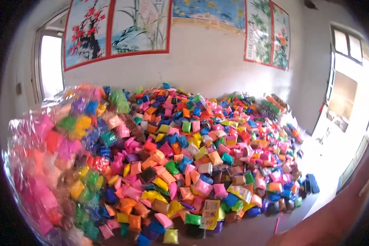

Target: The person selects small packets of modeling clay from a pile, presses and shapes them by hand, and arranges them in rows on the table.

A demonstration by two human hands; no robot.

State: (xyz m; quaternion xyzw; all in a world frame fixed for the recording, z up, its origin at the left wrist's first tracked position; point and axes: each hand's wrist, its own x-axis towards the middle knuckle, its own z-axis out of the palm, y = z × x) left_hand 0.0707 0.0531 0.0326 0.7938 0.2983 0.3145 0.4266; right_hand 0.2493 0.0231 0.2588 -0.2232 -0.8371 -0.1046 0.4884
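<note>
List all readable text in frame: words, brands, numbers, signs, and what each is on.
Nothing legible.
Yellow printed card, front of the pile: print too small and blurred.
Second printed card, to its right: same.
Bamboo picture on the wall: column of dark characters, too blurred to quote.
Blue poster: any lettering too blurred.

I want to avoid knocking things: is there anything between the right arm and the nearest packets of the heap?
Only a thin pink strip, on the tabletop, lies between the right arm and the nearest packets; nothing else shows there. The hand cannot be made out.
</note>
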